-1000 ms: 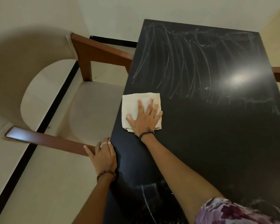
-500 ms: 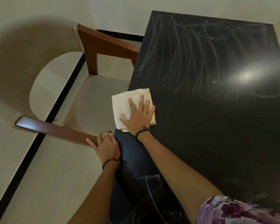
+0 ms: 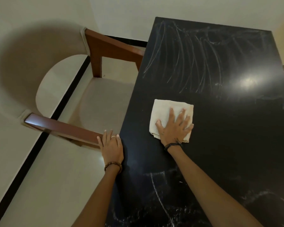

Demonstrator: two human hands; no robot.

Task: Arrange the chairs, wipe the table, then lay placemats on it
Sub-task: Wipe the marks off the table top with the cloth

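The right hand [image 3: 175,128] is pressing a folded cloth [image 3: 166,112] flat on the black desk [image 3: 220,145] near its left side, fingers spread, an open grip; overlapping strokes with even pressure should be clearing the streaks at the far and near ends. The left hand [image 3: 111,147] is resting open on the desk edge, touching the chair [image 3: 64,128] arm, which is crowding that edge; no placemats are showing.

pale floor [image 3: 44,177] – black inlay stripe [image 3: 44,138] crossing it; cream wall [image 3: 129,15] behind – black skirting [image 3: 129,40].
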